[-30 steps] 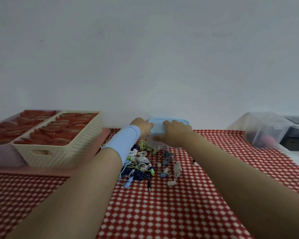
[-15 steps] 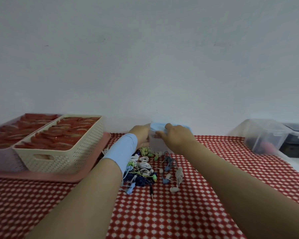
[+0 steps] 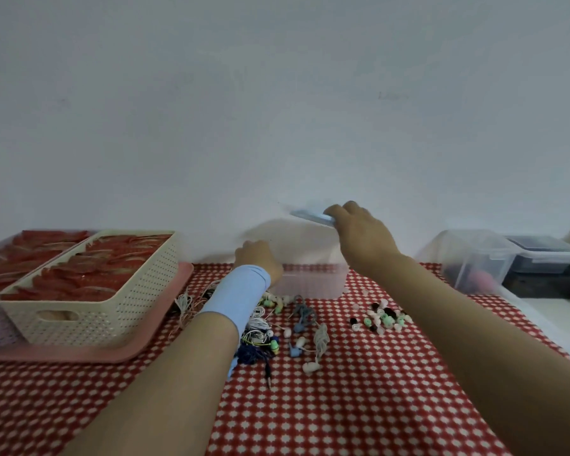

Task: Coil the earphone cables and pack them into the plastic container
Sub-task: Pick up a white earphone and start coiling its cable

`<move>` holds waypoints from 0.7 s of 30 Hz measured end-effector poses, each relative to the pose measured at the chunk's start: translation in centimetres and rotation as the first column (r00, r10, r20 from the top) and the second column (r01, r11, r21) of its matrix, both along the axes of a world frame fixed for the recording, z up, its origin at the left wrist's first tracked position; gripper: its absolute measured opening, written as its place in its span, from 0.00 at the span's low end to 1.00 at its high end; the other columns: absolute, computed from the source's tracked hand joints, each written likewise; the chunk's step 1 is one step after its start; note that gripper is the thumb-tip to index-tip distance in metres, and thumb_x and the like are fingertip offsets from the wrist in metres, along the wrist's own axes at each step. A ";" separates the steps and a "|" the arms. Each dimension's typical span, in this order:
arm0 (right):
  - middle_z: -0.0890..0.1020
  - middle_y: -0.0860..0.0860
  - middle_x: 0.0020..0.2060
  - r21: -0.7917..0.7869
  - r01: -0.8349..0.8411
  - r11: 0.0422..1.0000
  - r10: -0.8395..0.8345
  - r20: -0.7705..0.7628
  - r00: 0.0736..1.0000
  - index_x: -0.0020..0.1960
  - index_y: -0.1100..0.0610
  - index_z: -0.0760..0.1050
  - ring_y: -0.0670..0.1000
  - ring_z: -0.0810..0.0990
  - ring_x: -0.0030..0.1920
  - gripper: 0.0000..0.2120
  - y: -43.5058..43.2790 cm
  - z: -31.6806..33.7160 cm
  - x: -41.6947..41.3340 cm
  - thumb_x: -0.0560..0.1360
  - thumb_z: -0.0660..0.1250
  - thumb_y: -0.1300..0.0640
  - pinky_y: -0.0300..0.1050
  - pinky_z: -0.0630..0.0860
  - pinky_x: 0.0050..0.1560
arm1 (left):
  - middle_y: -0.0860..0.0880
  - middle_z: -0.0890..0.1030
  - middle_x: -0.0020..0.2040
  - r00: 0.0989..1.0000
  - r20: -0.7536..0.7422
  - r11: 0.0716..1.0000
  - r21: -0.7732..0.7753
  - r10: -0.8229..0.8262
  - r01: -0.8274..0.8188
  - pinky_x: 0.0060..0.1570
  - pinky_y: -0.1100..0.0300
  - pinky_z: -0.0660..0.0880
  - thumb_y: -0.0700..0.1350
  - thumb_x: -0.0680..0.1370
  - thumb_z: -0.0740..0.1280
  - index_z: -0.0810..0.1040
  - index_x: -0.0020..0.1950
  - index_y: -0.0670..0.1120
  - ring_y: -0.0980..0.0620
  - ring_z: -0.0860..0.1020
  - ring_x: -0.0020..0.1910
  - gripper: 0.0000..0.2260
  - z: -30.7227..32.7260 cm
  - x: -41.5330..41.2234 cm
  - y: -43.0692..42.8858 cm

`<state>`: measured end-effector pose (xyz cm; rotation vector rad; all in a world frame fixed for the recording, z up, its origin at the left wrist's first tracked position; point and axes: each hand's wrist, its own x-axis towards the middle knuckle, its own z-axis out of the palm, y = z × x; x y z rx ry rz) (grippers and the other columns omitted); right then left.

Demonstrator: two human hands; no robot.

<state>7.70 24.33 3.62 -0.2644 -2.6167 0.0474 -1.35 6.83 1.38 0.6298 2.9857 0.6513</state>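
A clear plastic container (image 3: 313,280) stands at the back of the red checked table, against the wall. My left hand (image 3: 259,260), with a light blue wristband, holds its left end. My right hand (image 3: 359,230) grips the light blue lid (image 3: 311,217) and holds it tilted in the air above the container. In front lies a tangle of earphone cables (image 3: 260,334) in white, yellow, green, blue and grey. A loose grey earphone (image 3: 320,343) lies beside it. A small heap of ear tips (image 3: 384,317) sits to the right.
A cream perforated basket (image 3: 89,311) of red items stands on a pink tray (image 3: 139,343) at the left, with a second bin behind it. Clear storage boxes (image 3: 474,258) stand at the right, past the tablecloth's edge.
My right hand has lifted the blue lid off the container and raised it up to the right. My left hand stays at the container's left end. The ear tips have come into sight.
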 end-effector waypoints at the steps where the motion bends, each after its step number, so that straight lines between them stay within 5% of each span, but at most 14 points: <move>1: 0.76 0.54 0.56 0.024 0.016 1.000 -0.016 -0.009 1.000 0.69 0.52 0.68 0.58 0.74 0.51 0.20 0.7 0.5 0.7 0.79 0.59 0.66 0.51 0.68 0.47 | 0.42 0.73 0.65 0.999 -0.047 0.996 0.085 -0.006 0.010 0.60 0.49 0.72 0.41 0.79 0.63 0.69 0.70 0.44 0.42 0.71 0.63 0.19 0.4 0.4 0.4; 3: 0.79 0.53 0.52 0.077 0.041 0.996 -0.042 0.001 0.999 0.66 0.52 0.68 0.57 0.74 0.46 0.16 2.3 1.2 1.9 0.80 0.59 0.63 0.50 0.66 0.44 | 0.45 0.66 0.73 0.982 -0.164 0.944 0.299 -0.092 0.138 0.67 0.48 0.67 0.42 0.79 0.63 0.61 0.77 0.50 0.43 0.63 0.72 0.27 1.3 1.6 1.5; 5: 0.81 0.52 0.50 0.103 0.045 0.994 -0.047 0.019 0.999 0.64 0.51 0.73 0.58 0.78 0.47 0.12 3.9 1.4 3.2 0.82 0.59 0.59 0.49 0.68 0.42 | 0.48 0.67 0.73 0.936 -0.255 0.880 0.348 -0.243 0.323 0.70 0.50 0.64 0.42 0.78 0.64 0.63 0.76 0.54 0.46 0.63 0.73 0.27 2.4 3.1 3.3; 9: 0.84 0.50 0.49 0.096 0.116 0.989 -0.128 0.130 0.983 0.56 0.48 0.82 0.53 0.81 0.48 0.13 6.1 0.3 5.3 0.80 0.60 0.59 0.46 0.76 0.44 | 0.50 0.75 0.67 0.874 -0.215 0.855 0.205 -0.436 0.477 0.65 0.57 0.66 0.46 0.80 0.64 0.75 0.68 0.52 0.50 0.71 0.66 0.16 2.3 5.9 7.1; 13: 0.85 0.47 0.47 0.087 0.179 0.980 -0.197 0.303 0.932 0.50 0.48 0.83 0.50 0.82 0.47 0.10 7.3 -1.4 7.4 0.79 0.63 0.53 0.45 0.78 0.47 | 0.50 0.77 0.67 0.867 -0.094 0.866 0.062 -0.489 0.496 0.63 0.57 0.70 0.52 0.82 0.60 0.78 0.66 0.51 0.49 0.75 0.63 0.15 0.7 7.2 9.8; 17: 0.83 0.52 0.55 0.153 0.240 0.959 -0.283 0.449 0.847 0.61 0.49 0.80 0.53 0.82 0.54 0.12 8.1 -3.6 7.5 0.81 0.62 0.55 0.46 0.76 0.53 | 0.49 0.76 0.69 0.852 -0.069 0.854 -0.070 -0.519 0.515 0.64 0.52 0.72 0.49 0.82 0.61 0.76 0.69 0.52 0.47 0.75 0.64 0.16 -0.6 7.9 10.8; 21: 0.72 0.55 0.74 0.064 0.271 0.961 -0.240 0.680 0.693 0.76 0.51 0.70 0.56 0.74 0.70 0.22 8.5 -4.5 6.4 0.82 0.62 0.53 0.49 0.70 0.72 | 0.49 0.79 0.63 0.829 -0.256 0.865 -0.073 -0.497 0.496 0.65 0.51 0.71 0.45 0.80 0.62 0.79 0.65 0.52 0.48 0.72 0.64 0.14 -0.7 7.6 9.8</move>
